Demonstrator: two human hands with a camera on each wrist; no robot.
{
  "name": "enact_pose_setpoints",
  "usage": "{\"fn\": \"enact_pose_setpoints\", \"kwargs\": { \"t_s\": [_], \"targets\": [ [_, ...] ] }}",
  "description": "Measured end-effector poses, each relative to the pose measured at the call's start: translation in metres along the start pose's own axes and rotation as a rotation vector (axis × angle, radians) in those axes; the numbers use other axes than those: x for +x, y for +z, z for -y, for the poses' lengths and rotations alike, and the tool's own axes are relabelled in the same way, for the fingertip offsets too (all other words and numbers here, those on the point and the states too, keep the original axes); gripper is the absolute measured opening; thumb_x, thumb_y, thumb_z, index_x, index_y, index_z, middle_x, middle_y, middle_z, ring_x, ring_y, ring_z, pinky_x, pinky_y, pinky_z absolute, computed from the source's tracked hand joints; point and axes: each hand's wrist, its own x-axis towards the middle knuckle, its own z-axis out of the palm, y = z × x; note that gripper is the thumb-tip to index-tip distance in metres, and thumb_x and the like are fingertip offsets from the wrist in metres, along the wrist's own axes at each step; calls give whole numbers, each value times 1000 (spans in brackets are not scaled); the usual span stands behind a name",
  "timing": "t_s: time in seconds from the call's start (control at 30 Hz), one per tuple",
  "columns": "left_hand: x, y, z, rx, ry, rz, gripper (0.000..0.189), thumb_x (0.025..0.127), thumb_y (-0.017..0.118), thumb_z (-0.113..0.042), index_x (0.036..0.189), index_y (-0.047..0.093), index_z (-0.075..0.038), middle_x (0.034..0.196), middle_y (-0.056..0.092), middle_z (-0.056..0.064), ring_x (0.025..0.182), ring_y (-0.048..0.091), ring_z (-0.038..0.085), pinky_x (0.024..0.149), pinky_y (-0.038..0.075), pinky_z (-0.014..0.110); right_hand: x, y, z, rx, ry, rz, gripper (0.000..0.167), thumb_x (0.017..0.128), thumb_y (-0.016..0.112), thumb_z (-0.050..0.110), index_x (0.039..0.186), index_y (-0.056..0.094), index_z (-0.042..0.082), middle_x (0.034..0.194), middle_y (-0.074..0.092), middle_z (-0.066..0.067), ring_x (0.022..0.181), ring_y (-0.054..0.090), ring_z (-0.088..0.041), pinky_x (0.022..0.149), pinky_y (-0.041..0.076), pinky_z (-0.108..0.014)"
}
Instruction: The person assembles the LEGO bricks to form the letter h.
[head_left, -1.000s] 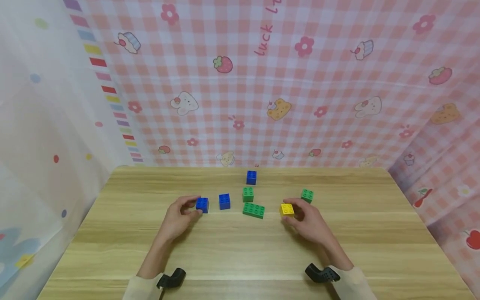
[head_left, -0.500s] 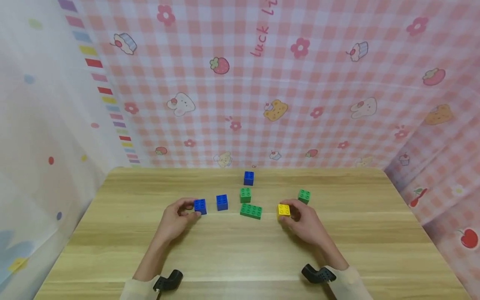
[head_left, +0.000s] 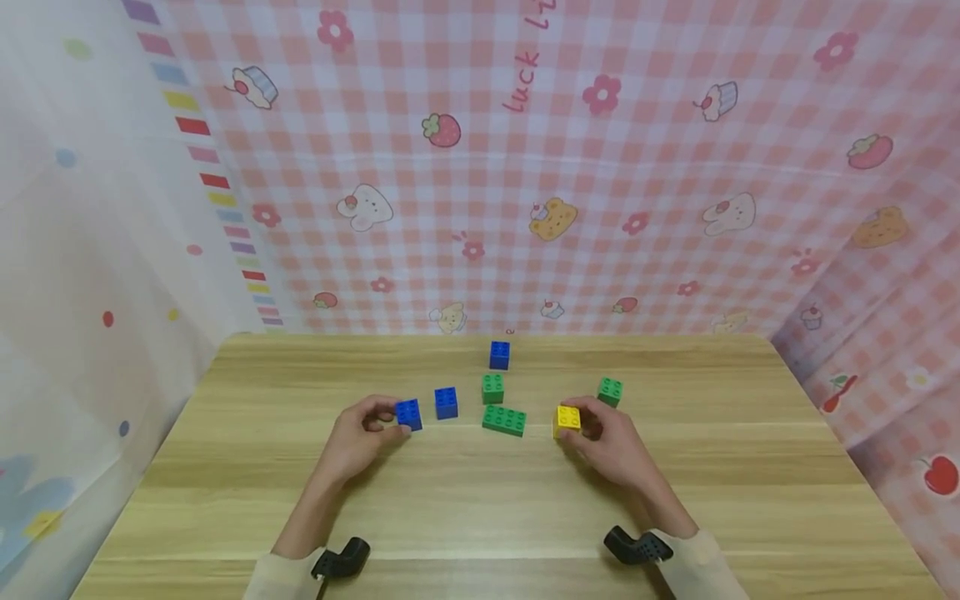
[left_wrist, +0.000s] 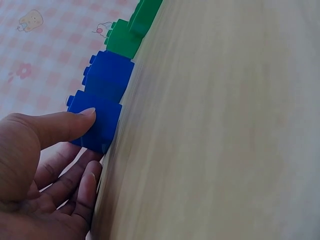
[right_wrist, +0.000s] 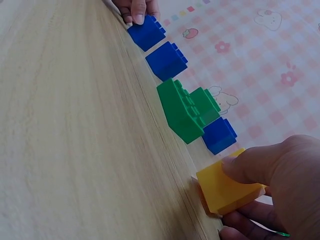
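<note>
My left hand [head_left: 357, 437] pinches a blue toy brick [head_left: 408, 415] between thumb and fingers. In the left wrist view the thumb [left_wrist: 65, 129] presses on the brick's near side, close to the tabletop. A second blue brick [head_left: 446, 403] stands just to its right, a small gap apart. On the other side my right hand [head_left: 611, 440] grips a yellow brick [head_left: 567, 422] by thumb and fingers. In the right wrist view the yellow brick [right_wrist: 227, 185] sits low at the table, slightly tilted in that view. Behind this hand lies a small green brick [head_left: 611, 392].
Between the hands lie a long green brick [head_left: 504, 420] and a square green brick [head_left: 492, 389]. Farther back stands another blue brick [head_left: 499, 355]. The wooden table [head_left: 480, 508] ends at a pink checked cloth [head_left: 480, 183].
My left hand has shifted its blue brick slightly right, nearer the second blue brick, and turned it a little. The right hand and yellow brick have hardly moved. The head view shifts slightly.
</note>
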Motion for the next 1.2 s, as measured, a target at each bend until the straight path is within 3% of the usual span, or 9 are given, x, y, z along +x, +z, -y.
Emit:
{"fn": "enact_pose_setpoints", "kwargs": {
  "t_s": [0.8,1.2],
  "targets": [
    [-6,12,-7,-24,41,37,37,82,84,-13,117,72,-9,106,71,11,92,58,19,81,47,27,-2,2,11,16,-12,-9,41,93,78,23,131,64,17,118,71,-7,94,67,-20,84,59,-34],
    [-6,23,-8,-42,49,75,39,81,85,-13,117,71,-8,105,70,10,92,58,19,82,48,29,-5,2,19,22,-94,-32,38,93,77,18,129,66,15,114,71,-4,100,65,-20,89,60,-36]
  ]
}}
